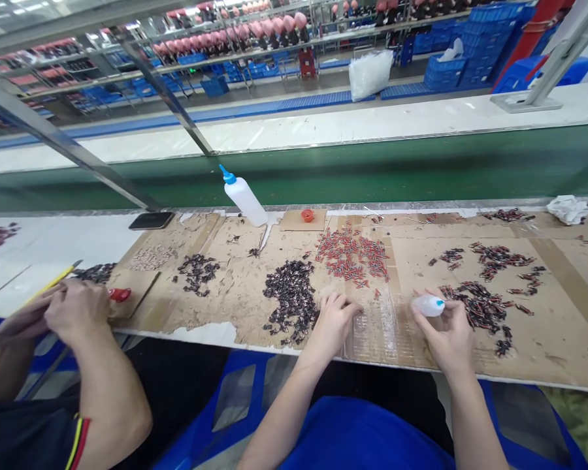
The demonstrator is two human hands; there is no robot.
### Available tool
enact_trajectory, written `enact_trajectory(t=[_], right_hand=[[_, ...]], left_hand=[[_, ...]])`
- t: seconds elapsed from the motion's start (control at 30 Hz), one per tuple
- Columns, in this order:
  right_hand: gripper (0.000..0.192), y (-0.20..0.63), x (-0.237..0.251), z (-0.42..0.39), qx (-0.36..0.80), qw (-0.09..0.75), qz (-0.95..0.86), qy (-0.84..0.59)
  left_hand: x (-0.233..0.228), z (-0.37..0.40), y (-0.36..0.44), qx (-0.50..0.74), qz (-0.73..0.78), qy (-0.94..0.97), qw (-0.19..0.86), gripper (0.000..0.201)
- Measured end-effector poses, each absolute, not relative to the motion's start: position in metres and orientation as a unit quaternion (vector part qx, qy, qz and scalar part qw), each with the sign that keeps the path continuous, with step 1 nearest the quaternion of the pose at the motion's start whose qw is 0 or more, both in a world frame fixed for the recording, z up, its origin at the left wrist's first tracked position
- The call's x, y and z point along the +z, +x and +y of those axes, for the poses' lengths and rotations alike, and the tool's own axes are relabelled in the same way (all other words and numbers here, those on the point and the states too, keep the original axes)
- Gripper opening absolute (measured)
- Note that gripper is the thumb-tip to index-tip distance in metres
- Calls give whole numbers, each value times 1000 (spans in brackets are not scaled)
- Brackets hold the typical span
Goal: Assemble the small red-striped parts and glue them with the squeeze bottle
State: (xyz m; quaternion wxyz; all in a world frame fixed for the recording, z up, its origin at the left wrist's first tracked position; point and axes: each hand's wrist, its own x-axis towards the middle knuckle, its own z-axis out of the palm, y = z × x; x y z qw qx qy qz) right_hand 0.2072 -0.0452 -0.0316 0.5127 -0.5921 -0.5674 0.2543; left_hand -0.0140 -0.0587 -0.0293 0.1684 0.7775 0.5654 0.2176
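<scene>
Your right hand point(451, 331) is curled around a small white squeeze bottle point(427, 305) with a blue tip, held just above the cardboard sheet point(558, 326) near the table's front edge. No label or writing on it can be read.

Your left hand point(334, 320) rests on the cardboard with fingers bent and fingertips down; whether it pinches anything, you cannot tell. It sits just right of the dark pile of small parts point(292, 300), with the red parts point(353, 253) behind it.

A second dark scatter point(485, 307) lies just right of the small bottle. Bare cardboard lies between your two hands and along the front edge to the right.

Toward the back edge: a larger white bottle point(245, 198) with blue nozzle, tilted, unlabelled as far as visible; a small red cap point(307, 215); a black phone point(151, 220).

At the left end, a co-worker's hands point(68, 313) are closed together near a yellow stick point(49, 285).
</scene>
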Motion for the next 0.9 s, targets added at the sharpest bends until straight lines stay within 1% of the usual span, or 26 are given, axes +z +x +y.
enact_trajectory(t=[0.1,0.2,0.27,0.4,0.53,0.73,0.8,0.9], right_hand=[[42,206,-30,-49,317,555,-496,-587],[46,208,-29,-50,331,590,-448,-584],[44,210,-27,-49,332,612,-423,-580],[39,211,-25,-47,352,666,-364,-548],[34,206,-24,-45,386,702,-315,-509],[32,193,-29,-50,402,685,-310,-522],[31,188,-30,-53,402,661,-337,-537],[29,181,-30,-57,387,624,-390,-555]], left_hand=[[-25,-56,-22,231,598,753,148,20],[-20,-53,-43,243,670,694,104,25],[-18,-50,-59,238,706,662,86,26],[-17,-38,-76,200,722,655,98,28],[-10,-34,-68,207,705,664,138,23],[-3,-54,-20,230,600,703,306,13],[-9,-60,-7,238,596,695,325,11],[-19,-64,0,256,615,679,308,8]])
